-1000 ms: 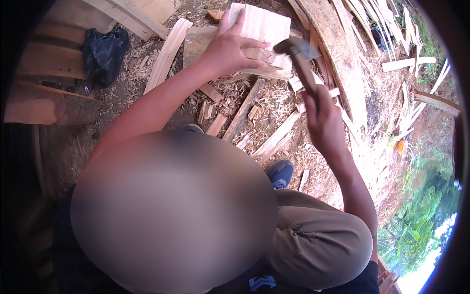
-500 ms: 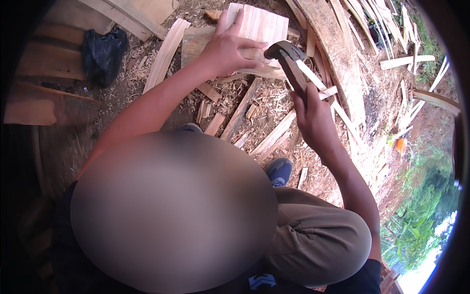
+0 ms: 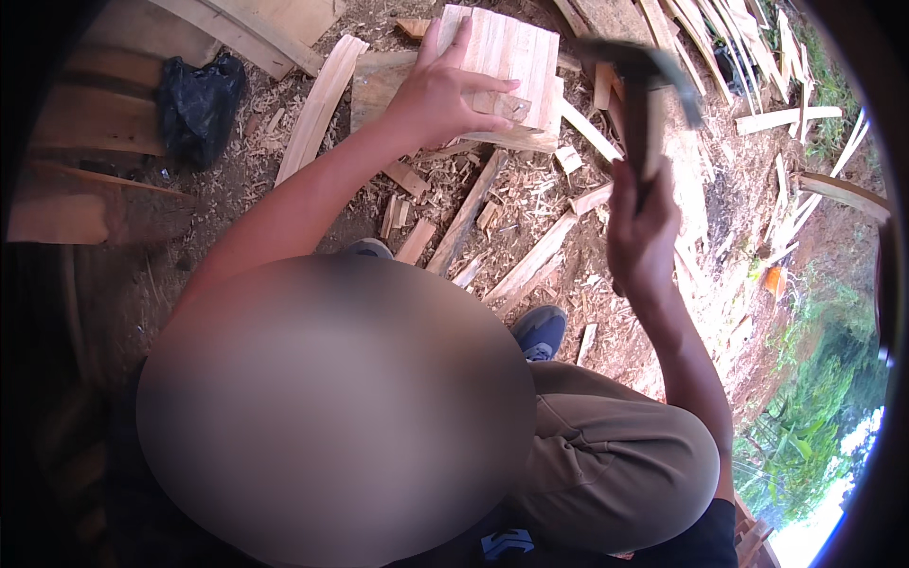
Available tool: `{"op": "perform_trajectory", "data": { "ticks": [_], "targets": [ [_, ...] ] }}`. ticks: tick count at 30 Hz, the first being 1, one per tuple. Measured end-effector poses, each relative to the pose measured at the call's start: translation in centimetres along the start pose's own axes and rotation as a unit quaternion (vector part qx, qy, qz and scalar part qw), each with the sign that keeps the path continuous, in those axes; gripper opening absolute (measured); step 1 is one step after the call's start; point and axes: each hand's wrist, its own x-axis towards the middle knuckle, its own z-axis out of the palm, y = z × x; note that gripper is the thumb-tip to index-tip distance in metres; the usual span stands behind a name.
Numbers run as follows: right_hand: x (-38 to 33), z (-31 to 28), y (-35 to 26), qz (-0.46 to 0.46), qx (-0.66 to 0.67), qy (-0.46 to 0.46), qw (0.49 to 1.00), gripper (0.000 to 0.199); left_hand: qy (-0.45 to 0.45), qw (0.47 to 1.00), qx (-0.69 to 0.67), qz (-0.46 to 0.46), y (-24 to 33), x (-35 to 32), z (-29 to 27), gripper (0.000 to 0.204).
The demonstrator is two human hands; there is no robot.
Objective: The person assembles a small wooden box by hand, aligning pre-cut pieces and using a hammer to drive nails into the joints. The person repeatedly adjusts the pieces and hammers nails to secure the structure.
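At upper centre we see the left hand, its grip wide across the striped wooden block, seemingly to steady it; at upper right, the right hand wraps its grip around a hammer, apart from the block, perhaps for clearance

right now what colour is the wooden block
The wooden block is pale with pinkish stripes; head view.

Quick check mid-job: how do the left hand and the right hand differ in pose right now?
The left hand is spread, fingers splayed against the pale wooden block; the right hand is curled around the handle of a hammer-like tool.
The left hand touches the block; the right hand is apart from it, off to its right.
Both hands are bare.
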Motion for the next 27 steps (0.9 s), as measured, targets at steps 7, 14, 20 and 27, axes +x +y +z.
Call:
{"op": "perform_trajectory", "data": {
  "ticks": [7,14,20,27],
  "targets": [
    [0.7,-0.1,-1.1,0.012,0.02,0.025,0.999,0.022,0.005,1.0,0.006,0.01,-0.2,1.2,-0.7,0.057],
    [0.4,-0.3,-0.4,0.022,-0.057,-0.045,0.997,0.021,-0.004,1.0,0.004,0.001,-0.2,0.9,-0.3,0.056],
    [0.1,1.3,2.4,0.011,-0.098,-0.091,0.991,0.021,-0.01,1.0,-0.009,0.004,-0.2,0.6,-0.4,0.055],
    [-0.7,1.6,3.3,0.014,-0.113,-0.109,0.987,0.019,-0.01,1.0,-0.004,0.005,0.6,0.9,-0.2,0.055]
  ]
}}
